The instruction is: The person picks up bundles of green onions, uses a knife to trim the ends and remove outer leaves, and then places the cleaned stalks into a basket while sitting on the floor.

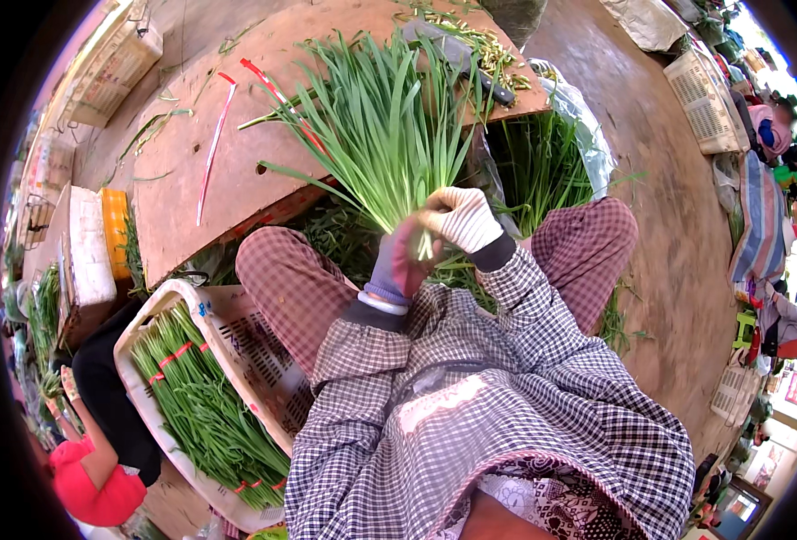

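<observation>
A loose bunch of garlic chives (pixel 376 135), long flat green leaves with pale stem ends, fans out away from me over the board's near edge. My left hand (pixel 398 263), in a purple-grey glove, is closed round the stems near their base. My right hand (pixel 467 219), in a whitish striped glove, has its fingers closed at the same stem ends, touching the left. The right fingertips are partly hidden against the stems. Two red-and-white ties (pixel 215 148) lie on the brown board (pixel 178 202), one partly under the leaves.
A knife (pixel 493 87) lies near cut stem ends (pixel 484 45) on the board. At right, a plastic bag (pixel 587 121) holds more greens. A white crate (pixel 178 288) of tied bunches stands at my left. A person in red (pixel 101 481) works at far left.
</observation>
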A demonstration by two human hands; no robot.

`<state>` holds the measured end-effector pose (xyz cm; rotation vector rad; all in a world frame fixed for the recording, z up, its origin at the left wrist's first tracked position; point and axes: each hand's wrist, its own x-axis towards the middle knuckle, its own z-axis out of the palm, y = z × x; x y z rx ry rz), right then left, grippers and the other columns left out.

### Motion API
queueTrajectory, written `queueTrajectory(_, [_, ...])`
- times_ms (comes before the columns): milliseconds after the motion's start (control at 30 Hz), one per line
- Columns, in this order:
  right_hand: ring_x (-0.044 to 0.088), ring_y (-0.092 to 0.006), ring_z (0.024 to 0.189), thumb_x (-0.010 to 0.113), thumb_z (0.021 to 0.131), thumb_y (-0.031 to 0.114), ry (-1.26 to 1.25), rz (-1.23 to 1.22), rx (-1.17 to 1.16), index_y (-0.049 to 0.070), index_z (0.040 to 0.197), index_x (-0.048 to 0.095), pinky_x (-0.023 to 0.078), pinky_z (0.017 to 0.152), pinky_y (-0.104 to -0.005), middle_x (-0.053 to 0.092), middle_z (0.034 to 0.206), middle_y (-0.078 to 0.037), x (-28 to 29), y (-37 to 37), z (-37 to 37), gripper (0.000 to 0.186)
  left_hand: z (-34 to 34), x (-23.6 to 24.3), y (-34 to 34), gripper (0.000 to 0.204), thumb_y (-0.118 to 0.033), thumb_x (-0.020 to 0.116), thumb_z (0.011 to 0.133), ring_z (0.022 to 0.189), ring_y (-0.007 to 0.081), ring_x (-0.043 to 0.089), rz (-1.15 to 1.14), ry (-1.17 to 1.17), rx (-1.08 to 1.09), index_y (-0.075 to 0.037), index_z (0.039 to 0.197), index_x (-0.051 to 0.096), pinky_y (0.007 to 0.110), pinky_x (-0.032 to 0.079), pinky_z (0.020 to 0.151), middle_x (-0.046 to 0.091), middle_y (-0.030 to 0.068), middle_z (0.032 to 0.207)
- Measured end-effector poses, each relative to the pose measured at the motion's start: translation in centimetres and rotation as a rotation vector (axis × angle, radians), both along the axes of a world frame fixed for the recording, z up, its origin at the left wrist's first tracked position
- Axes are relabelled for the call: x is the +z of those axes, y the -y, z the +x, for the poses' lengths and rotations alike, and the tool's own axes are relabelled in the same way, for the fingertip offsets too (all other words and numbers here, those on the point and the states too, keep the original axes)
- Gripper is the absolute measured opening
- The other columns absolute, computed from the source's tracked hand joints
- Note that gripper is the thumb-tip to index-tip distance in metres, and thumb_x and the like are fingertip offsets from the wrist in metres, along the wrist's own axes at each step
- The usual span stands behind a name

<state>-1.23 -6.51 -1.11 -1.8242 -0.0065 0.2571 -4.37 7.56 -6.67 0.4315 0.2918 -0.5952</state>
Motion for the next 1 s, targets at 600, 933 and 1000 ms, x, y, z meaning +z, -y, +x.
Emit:
queueTrajectory(600, [0.061, -0.0112, 0.061, 0.071, 0.067, 0.003, 0.321, 0.099, 0.184, 0.002, 0.077, 0.068, 0.05, 0.059, -0.0248, 0.066, 0.069, -0.006, 11.4, -2.6, 0.0, 0.01, 0.2, -0.9, 0.4, 0.038, -0.018, 0.055, 0.092, 0.085, 0.0174, 0.059, -0.09, -0.094, 0.086, 0.004, 0.121, 0.045, 0.03, 0.054, 0.075, 0.058, 0.0148, 0.101])
queueTrajectory(933, [0.047, -0.0081, 0.042, 0.069, 0.076, 0.011, 0.621, -0.562, -0.134, 0.008, 0.079, 0.068, 0.04, 0.04, -0.0237, 0.055, 0.054, -0.001, 10.4, 12.9, 1.7, 0.005, 0.6, -1.4, -0.8, 0.046, -0.031, 0.052, 0.095, 0.099, 0.0267, 0.063, -0.199, -0.052, 0.004, 0.003, 0.125, 0.045, 0.039, 0.056, 0.083, 0.054, 0.0235, 0.121])
queueTrajectory(1000, [0.06, -0.0154, 0.058, 0.07, 0.075, 0.018, 0.413, -0.655, 0.18, 0.01, 0.079, 0.068, 0.05, 0.052, -0.0295, 0.061, 0.065, -0.004, 5.7, 12.5, -1.0, 0.009, 0.8, -0.9, -0.1, 0.052, -0.038, 0.047, 0.095, 0.106, 0.0303, 0.059, -0.319, -0.03, -0.044, 0.002, 0.128, 0.045, 0.047, 0.048, 0.093, 0.052, 0.0242, 0.125])
